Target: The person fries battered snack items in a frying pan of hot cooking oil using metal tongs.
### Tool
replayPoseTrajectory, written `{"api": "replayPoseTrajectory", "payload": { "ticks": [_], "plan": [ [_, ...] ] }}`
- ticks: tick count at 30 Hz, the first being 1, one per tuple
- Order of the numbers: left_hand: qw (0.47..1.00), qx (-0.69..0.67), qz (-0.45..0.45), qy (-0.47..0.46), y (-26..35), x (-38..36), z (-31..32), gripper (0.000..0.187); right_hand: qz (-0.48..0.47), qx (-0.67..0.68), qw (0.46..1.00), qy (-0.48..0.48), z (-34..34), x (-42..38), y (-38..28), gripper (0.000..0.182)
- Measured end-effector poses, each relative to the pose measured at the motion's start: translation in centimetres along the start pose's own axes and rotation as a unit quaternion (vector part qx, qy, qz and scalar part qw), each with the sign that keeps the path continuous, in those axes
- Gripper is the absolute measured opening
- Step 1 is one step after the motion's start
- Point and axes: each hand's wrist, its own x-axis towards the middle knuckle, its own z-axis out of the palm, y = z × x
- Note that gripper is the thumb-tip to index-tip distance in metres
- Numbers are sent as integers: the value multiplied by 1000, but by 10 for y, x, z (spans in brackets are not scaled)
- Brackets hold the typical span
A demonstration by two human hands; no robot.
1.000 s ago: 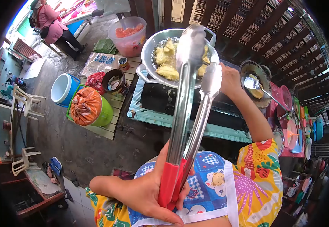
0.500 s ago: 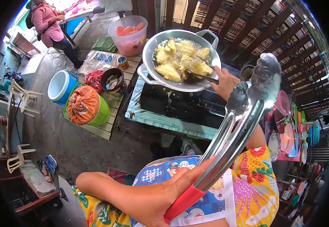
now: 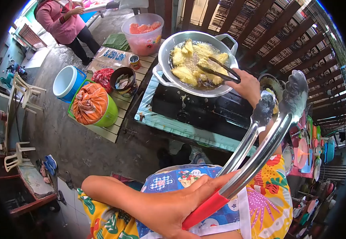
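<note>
My left hand (image 3: 177,205) is wrapped round the red handle of a large pair of metal tongs (image 3: 246,175), held in front of my apron with the scalloped tips pointing up and right, apart from each other. My right hand (image 3: 245,85) grips a smaller pair of black tongs (image 3: 216,71), its arms spread over the wok. In the silvery two-handled wok (image 3: 166,75), several pieces of yellow battered food (image 3: 184,74) fry in bubbling oil. The lower tong arm reaches in among the pieces.
The wok sits on a black-topped stove (image 3: 169,105). To its left, a slatted table (image 3: 115,131) bears a tin pot (image 3: 124,81), a small can (image 3: 134,61) and a pink tub (image 3: 143,44). A green bucket (image 3: 109,113) and blue pail (image 3: 65,85) stand left. A person (image 3: 63,24) stands behind.
My right hand has lifted and its black tongs have come up from the oil and opened. The large tongs in my left hand have shifted slightly right. The view has turned a little.
</note>
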Motion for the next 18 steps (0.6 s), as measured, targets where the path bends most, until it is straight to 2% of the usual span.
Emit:
{"api": "replayPoseTrajectory", "payload": {
  "ticks": [2, 6, 8, 9, 13, 16, 18],
  "plan": [
    [1000, -1, -17, 3, -3, 2, 3, 109, -3, 18, 1000, 16, 4, 16, 6, 53],
    [997, -41, -58, 21, 4, 6, 3, 109, 6, 3, 999, -48, 3, 51, 14, 53],
    [998, -57, -28, 25, 8, 5, 0, 109, 14, -12, 993, -113, -4, 63, 18, 54],
    [997, -74, 3, 29, 9, 4, -1, 109, -2, -20, 991, -129, -10, 68, 20, 55],
    [998, -57, -17, 30, 2, 1, 4, 111, -70, 5, 984, -161, -44, 65, 21, 47],
    [998, -24, 22, 45, -1, -2, 7, 110, -94, -18, 982, -166, -58, 54, 21, 47],
    [997, -69, -31, 32, 0, -2, 6, 105, -102, -35, 982, -157, -63, 40, 15, 45]
  ]
}}
